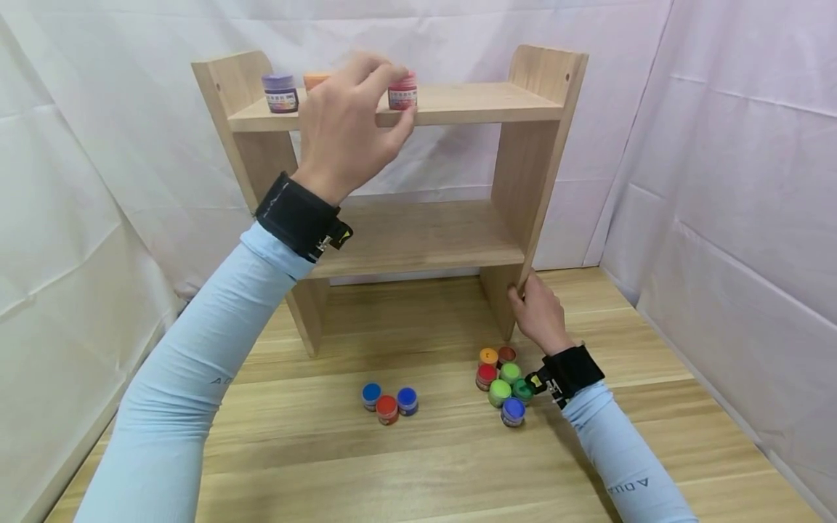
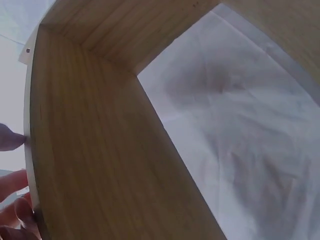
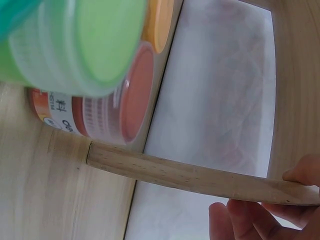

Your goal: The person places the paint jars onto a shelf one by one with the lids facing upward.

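The left hand (image 1: 346,131) pinches a red jar (image 1: 402,91) on the shelf's (image 1: 484,102) top board, beside 2 others. The right hand (image 1: 539,312) grips the shelf's side. Better to set it flat, then release gently.

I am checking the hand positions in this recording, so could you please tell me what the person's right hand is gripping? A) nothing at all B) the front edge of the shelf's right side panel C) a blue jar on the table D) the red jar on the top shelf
B: the right hand grips the front edge of the wooden shelf at its right side panel, low down near the table.
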Demonstrator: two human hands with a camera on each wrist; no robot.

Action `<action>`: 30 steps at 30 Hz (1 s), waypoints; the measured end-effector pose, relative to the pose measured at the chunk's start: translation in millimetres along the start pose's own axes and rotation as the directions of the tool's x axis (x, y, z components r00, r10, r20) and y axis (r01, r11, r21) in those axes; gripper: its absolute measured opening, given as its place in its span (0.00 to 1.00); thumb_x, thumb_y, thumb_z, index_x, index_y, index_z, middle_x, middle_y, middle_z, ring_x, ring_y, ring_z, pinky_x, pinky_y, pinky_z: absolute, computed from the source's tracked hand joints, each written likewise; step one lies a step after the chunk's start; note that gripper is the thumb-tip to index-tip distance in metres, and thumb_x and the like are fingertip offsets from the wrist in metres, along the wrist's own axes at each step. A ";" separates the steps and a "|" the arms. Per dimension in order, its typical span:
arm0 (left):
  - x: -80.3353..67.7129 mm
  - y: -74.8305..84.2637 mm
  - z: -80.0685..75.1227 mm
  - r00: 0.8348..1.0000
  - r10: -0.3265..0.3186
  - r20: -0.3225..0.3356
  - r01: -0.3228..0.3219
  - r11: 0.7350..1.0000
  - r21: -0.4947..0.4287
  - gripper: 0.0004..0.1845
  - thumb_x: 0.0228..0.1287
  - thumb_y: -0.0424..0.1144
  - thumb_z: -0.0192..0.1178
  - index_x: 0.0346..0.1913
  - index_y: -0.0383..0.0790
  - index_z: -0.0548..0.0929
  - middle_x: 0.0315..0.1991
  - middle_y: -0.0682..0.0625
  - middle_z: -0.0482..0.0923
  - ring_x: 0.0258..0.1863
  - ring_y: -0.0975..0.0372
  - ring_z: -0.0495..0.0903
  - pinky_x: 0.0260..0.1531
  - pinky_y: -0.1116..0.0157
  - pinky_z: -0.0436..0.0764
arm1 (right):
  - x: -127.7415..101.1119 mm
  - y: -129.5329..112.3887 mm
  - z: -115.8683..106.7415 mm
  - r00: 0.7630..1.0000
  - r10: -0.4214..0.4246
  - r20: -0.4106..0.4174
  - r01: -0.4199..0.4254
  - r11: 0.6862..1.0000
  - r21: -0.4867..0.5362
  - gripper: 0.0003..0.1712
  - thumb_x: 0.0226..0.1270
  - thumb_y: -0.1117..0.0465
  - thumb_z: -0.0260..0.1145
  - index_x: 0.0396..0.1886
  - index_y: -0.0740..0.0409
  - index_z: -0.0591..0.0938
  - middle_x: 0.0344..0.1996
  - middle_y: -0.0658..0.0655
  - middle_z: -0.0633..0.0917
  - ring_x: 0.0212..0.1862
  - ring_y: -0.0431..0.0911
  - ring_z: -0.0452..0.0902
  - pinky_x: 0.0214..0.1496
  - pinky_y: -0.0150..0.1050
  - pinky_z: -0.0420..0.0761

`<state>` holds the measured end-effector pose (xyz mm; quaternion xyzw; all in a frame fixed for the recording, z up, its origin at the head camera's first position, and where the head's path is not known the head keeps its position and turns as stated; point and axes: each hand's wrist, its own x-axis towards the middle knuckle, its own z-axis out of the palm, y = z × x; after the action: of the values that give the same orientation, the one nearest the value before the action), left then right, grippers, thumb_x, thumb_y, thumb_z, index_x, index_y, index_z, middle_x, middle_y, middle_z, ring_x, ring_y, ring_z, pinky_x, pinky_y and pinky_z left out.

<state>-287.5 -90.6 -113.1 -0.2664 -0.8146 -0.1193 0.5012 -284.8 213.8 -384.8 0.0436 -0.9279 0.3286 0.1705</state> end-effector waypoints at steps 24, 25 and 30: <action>-5.8 3.7 -8.2 0.999 0.009 0.047 -0.011 0.999 0.031 0.37 0.68 0.63 0.61 0.73 0.46 0.72 0.65 0.39 0.71 0.39 0.48 0.79 0.31 0.61 0.63 | -3.5 -3.0 -4.4 1.000 0.014 0.007 -0.014 1.000 0.001 0.30 0.80 0.55 0.50 0.76 0.64 0.65 0.64 0.72 0.79 0.56 0.66 0.84 0.41 0.57 0.85; -8.5 3.6 -7.8 1.000 0.022 0.017 -0.023 1.000 0.020 0.36 0.68 0.62 0.60 0.71 0.45 0.73 0.63 0.38 0.72 0.38 0.48 0.78 0.30 0.61 0.62 | -3.9 -3.1 -4.9 1.000 0.014 0.007 -0.014 1.000 0.001 0.30 0.80 0.55 0.50 0.76 0.64 0.65 0.64 0.72 0.79 0.56 0.66 0.85 0.41 0.57 0.85; -28.5 2.0 -4.3 0.991 0.082 -0.108 -0.084 0.996 -0.014 0.29 0.71 0.58 0.58 0.64 0.39 0.77 0.56 0.36 0.73 0.33 0.48 0.77 0.24 0.60 0.65 | -5.6 -2.4 -6.8 1.000 0.005 0.012 -0.005 1.000 0.000 0.30 0.80 0.56 0.50 0.75 0.65 0.66 0.64 0.73 0.79 0.55 0.67 0.85 0.41 0.58 0.86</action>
<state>-273.0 -99.9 -136.3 -0.2979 -0.7734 -0.1202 0.5464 -277.2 215.9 -380.4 0.0434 -0.9290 0.3288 0.1642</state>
